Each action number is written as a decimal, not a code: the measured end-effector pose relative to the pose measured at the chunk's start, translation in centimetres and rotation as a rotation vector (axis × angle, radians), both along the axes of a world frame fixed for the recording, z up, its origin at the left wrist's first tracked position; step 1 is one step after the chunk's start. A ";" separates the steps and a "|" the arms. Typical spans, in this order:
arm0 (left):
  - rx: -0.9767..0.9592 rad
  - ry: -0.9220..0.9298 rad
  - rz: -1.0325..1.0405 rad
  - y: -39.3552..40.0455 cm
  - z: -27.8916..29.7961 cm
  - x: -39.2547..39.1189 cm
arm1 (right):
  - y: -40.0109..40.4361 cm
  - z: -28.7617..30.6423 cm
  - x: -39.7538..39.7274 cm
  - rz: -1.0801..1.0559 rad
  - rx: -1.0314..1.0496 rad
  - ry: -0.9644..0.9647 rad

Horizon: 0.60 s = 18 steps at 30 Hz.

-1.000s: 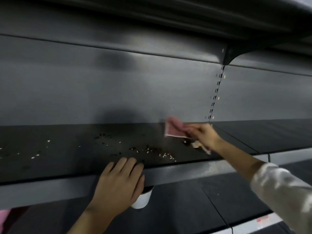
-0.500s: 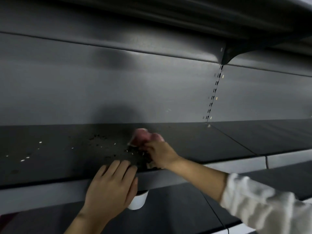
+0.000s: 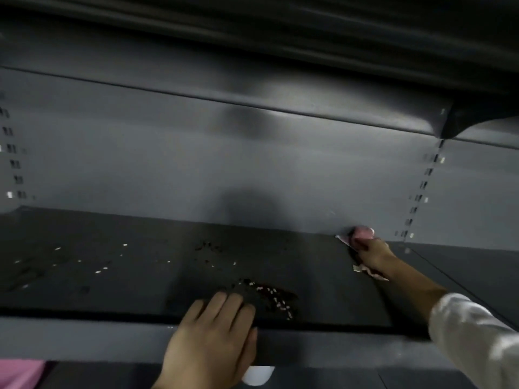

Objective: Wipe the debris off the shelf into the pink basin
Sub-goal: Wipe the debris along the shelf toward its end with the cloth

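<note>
A dark metal shelf carries debris: a dense heap of dark and white bits near the front edge, and lighter scattered crumbs to the left. My right hand grips a pink cloth at the back right of the shelf, against the rear wall. My left hand lies over the shelf's front lip, fingers straight on the shelf surface just left of the heap; it partly hides a white cup below. A pink corner, probably the basin, shows at the bottom left.
An upper shelf overhangs close above. A slotted upright runs down the back wall beside my right hand, with a second one at the far left. A lower shelf sits beneath.
My right hand dragged the cloth left to the heap near my left hand, then went back to the rear right corner. The debris now lies heaped by the front edge.
</note>
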<state>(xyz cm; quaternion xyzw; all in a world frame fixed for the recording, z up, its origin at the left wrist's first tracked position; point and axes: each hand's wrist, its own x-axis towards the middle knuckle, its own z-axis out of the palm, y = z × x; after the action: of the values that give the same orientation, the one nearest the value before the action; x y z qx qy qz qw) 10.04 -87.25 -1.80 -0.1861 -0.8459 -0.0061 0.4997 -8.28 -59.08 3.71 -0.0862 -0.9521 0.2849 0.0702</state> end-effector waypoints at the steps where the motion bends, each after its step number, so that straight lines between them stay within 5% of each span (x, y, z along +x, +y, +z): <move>1: 0.001 0.004 0.011 0.1 -0.1 0.0 | -1.5 -0.1 -0.2 0.064 0.007 0.013; 10: -0.019 0.009 0.012 0.0 0.1 0.2 | -13.2 -0.3 3.9 0.827 0.151 0.089; 15: -0.005 -0.017 0.053 -1.3 0.2 0.6 | -7.7 2.1 0.6 0.487 -0.127 0.161; 18: -0.002 -0.036 0.090 -2.3 0.0 1.0 | -6.2 0.7 -1.8 0.312 0.013 0.081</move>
<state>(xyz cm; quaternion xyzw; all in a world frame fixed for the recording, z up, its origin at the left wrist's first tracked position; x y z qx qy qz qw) 11.04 -89.59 -1.78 -0.1482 -0.8624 0.0140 0.4838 -10.04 -65.32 4.45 0.0750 -0.9521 0.2896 0.0640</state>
